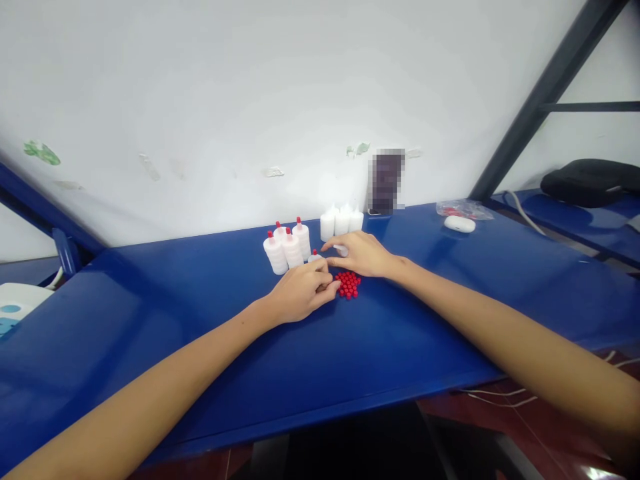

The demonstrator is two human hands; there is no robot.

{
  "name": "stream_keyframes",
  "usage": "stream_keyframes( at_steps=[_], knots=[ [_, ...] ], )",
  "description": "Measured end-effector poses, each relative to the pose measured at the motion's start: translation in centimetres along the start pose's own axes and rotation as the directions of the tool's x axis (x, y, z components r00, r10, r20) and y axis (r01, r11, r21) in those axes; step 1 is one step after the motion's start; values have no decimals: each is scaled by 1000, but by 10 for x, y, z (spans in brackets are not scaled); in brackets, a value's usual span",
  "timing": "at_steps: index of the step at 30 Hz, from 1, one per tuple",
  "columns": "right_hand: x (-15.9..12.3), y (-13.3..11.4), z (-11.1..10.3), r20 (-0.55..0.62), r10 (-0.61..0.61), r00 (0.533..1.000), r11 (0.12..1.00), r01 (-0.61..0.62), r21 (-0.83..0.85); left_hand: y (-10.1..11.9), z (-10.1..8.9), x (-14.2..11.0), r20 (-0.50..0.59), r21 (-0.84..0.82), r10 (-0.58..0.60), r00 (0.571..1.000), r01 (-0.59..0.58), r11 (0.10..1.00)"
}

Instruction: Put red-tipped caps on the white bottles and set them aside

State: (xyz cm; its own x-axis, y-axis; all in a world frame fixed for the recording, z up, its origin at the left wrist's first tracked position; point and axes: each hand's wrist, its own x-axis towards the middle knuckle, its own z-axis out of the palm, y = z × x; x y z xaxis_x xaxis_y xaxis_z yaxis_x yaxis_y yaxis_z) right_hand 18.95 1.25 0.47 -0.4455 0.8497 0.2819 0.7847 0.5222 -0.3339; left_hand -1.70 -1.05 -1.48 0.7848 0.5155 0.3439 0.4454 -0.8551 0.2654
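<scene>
A heap of small red caps (pixel 349 283) lies on the blue table (pixel 200 313). My left hand (pixel 303 292) rests just left of the heap, fingers curled in a pinch at its edge; what they hold is too small to name. My right hand (pixel 361 253) lies behind the heap, fingers closed around a small white bottle (pixel 341 250). Another white bottle with a red cap (pixel 315 256) shows between my hands. Three capped white bottles (pixel 287 250) stand to the left, and three uncapped white bottles (pixel 342 221) stand behind.
A blurred dark object (pixel 386 181) leans on the white wall. A white case (pixel 459 224) and a clear plastic bag (pixel 463 209) lie at the back right. A black bag (pixel 590 180) rests on the neighbouring table. A white device (pixel 15 308) sits at far left.
</scene>
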Motion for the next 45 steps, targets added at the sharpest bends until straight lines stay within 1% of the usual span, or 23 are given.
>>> stream_keyframes(
  at_steps=[2,4,5,6,7,9,10,12,13,15,17,19,20,24,31,34,37,42,45],
  knots=[
    [-3,-1,0,-120,78,990,996,-71,62,1,-1,-1,-34,-3,21,999,-21,1000],
    [-8,-3,0,-239,134,962,986,-105,133,2,-1,-2,-60,13,30,998,-30,999],
    [-11,-5,-1,-282,137,950,983,-95,159,2,-1,-2,-81,31,30,996,-27,999],
    [-14,-6,-2,-311,113,944,983,-60,174,3,-1,-3,-114,52,30,993,-24,998],
    [-18,-8,-4,-325,61,944,984,-3,176,3,-1,-3,-156,76,35,987,-23,997],
    [-24,-13,-7,-300,-99,949,976,152,158,3,0,-5,-259,128,77,963,-45,991],
    [-26,-16,-9,-270,-181,946,964,225,142,4,0,-6,-309,158,118,944,-71,985],
    [-30,-24,-10,-198,-309,930,936,335,108,5,1,-7,-392,232,216,894,-131,964],
    [-31,-28,-9,-160,-354,921,924,371,96,6,1,-7,-422,271,260,869,-153,950],
    [-33,-36,-7,-101,-387,917,913,396,96,6,1,-7,-470,333,332,818,-185,925],
    [-34,-43,-3,-59,-358,932,925,363,113,7,2,-7,-499,369,390,774,-217,904],
    [-36,-48,-2,-35,-314,949,940,316,130,6,2,-7,-506,387,437,744,-257,886],
    [-36,-50,-2,-25,-302,953,944,303,131,6,2,-7,-502,394,455,736,-273,878],
    [-38,-55,-6,20,-281,959,955,277,107,5,1,-7,-498,406,480,723,-295,865],
    [-38,-58,-12,79,-244,967,969,238,70,8,0,-6,-538,423,488,687,-281,862],
    [-38,-61,-13,96,-223,970,974,217,62,9,0,-6,-560,425,476,678,-258,868],
    [-39,-61,-12,90,-216,972,976,213,45,9,1,-6,-584,406,441,682,-226,886],
    [-39,-58,-8,31,-249,968,968,248,47,7,1,-6,-548,374,451,704,-277,885],
    [-34,-59,-12,35,-256,966,966,254,44,7,1,-6,-562,360,433,704,-263,895]
  ],
)
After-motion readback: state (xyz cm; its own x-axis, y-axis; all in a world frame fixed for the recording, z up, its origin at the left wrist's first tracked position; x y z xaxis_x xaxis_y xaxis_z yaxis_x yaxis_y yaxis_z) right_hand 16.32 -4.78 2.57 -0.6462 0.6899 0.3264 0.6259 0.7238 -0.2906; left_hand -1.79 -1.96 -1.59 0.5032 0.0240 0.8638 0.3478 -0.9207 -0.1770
